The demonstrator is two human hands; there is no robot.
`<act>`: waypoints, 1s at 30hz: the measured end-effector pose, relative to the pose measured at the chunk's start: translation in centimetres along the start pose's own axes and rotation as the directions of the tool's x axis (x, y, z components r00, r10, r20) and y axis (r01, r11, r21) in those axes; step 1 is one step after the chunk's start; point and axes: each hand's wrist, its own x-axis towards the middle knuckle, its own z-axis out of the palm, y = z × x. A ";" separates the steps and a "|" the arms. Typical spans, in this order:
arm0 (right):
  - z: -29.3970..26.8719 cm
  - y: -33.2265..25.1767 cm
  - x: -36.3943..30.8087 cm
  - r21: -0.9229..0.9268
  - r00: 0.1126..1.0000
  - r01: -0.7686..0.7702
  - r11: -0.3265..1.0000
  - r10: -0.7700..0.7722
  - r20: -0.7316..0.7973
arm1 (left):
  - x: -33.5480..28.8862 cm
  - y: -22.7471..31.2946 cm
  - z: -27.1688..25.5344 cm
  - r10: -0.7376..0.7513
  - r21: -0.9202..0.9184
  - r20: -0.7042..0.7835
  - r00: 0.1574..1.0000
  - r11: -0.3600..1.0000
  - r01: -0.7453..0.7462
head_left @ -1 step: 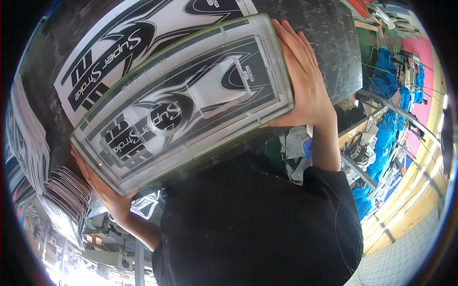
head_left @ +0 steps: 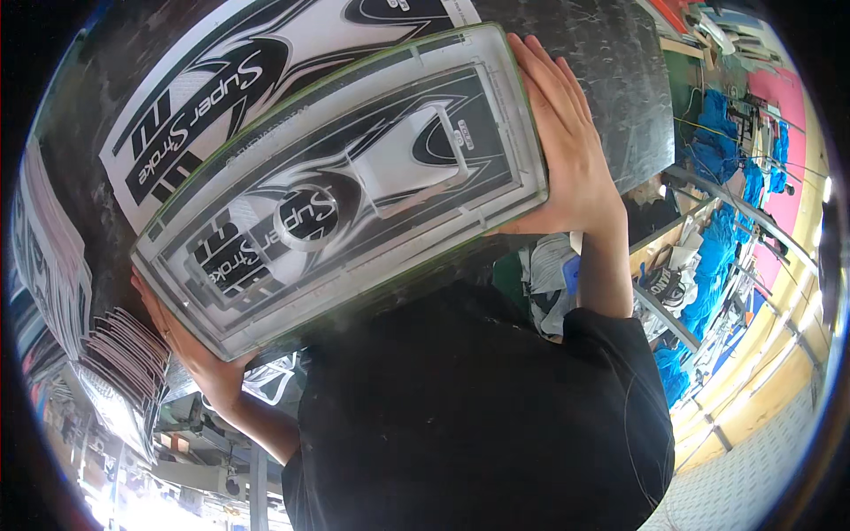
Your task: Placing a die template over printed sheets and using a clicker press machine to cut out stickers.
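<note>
One long, clear template plate (head_left: 381,257), greenish along its edges, is held slantwise in front of the black shirt (head_left: 478,407). Right hand (head_left: 567,164): fingers stretched along the right short end, slightly parted, thumb side under the lower corner. Left hand (head_left: 199,350): curled round the left short end, partly hidden behind the plate; how hard it presses, cannot tell.

A black-and-white printed sheet (head_left: 212,102) lies on the dark bench (head_left: 629,80), just past the upper long edge; matching graphics show within the plate's frame. Whether the plate touches the bench is hidden.

Handling, by judgement: thick acrylic or similar — stiff, of some weight, little flex. Smooth faces probably slippery, more so with dry or dusty fingers; corners likely to chip if knocked. Best hold — both short ends, as now, palms square to the edges, thumbs below, fingers clear of the thinner inner outlines. One end alone would probably let it swing. A stack of printed sheets (head_left: 128,354) stands near the left hand; a low corner could snag it.
</note>
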 end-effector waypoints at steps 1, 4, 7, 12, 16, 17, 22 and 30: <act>0.0 0.1 0.0 -0.016 1.000 0.003 1.000 -0.003 -0.003 | 0.1 -0.1 0.2 0.015 -0.012 -0.022 1.000 1.000 -0.015; 0.0 0.0 0.2 -0.008 1.000 -0.001 1.000 0.001 -0.002 | 0.1 -0.4 0.6 0.042 -0.016 -0.057 0.998 0.999 -0.043; 0.4 0.6 0.3 0.007 1.000 0.019 1.000 -0.019 -0.007 | 0.0 -0.6 0.7 0.052 -0.003 -0.064 0.997 0.999 -0.053; 0.2 0.4 0.5 -0.003 1.000 0.019 1.000 -0.019 0.004 | -0.1 -0.5 0.8 0.032 -0.011 -0.060 0.998 0.999 -0.033; 0.3 0.6 0.4 -0.006 0.999 0.031 0.999 -0.031 -0.008 | -0.7 -1.0 0.6 -0.012 -0.015 -0.022 1.000 1.000 0.012; 0.2 0.6 0.4 -0.006 1.000 0.030 1.000 -0.030 -0.006 | -1.1 -1.3 0.6 -0.074 -0.018 0.027 0.997 0.997 0.074; 0.3 0.6 0.5 -0.023 0.999 0.038 0.999 -0.039 -0.011 | -0.2 -0.5 0.7 -0.008 -0.028 -0.050 0.999 1.000 0.006; 0.5 0.7 0.4 -0.038 0.999 0.037 0.999 -0.037 -0.014 | -0.4 -1.1 0.7 0.043 -0.026 -0.063 0.997 0.999 -0.044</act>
